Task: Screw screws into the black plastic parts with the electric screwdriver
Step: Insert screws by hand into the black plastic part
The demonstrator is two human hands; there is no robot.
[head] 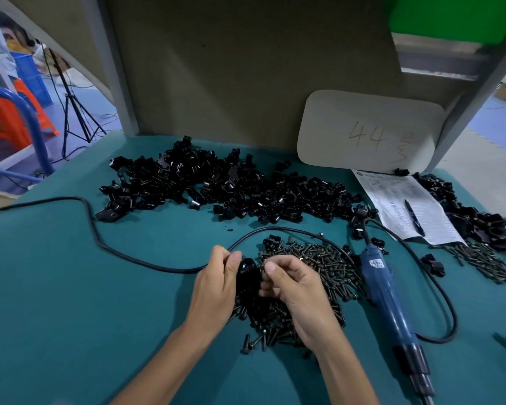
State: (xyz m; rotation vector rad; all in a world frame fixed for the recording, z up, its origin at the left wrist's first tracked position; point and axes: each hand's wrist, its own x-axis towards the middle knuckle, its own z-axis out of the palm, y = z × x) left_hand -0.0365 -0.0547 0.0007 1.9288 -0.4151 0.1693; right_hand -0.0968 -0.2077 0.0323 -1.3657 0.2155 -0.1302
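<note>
Above the screw pile (pixel 304 276) on the desk (pixel 70 287), left hand (pixel 216 290) grips a black plastic part (pixel 247 276) while right hand (pixel 295 290) pinches something tiny, likely a screw, which could slip into the heap.

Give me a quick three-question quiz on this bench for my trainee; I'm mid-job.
1. True or false: the right hand is holding the electric screwdriver.
2. Multiple choice: what do the left hand's fingers hold? A) a black plastic part B) a pen C) the power cable
3. Fill in: the card leaning at the back reads ___.

Key:
1. False; it lies on the mat, right of both hands.
2. A
3. 44
</note>
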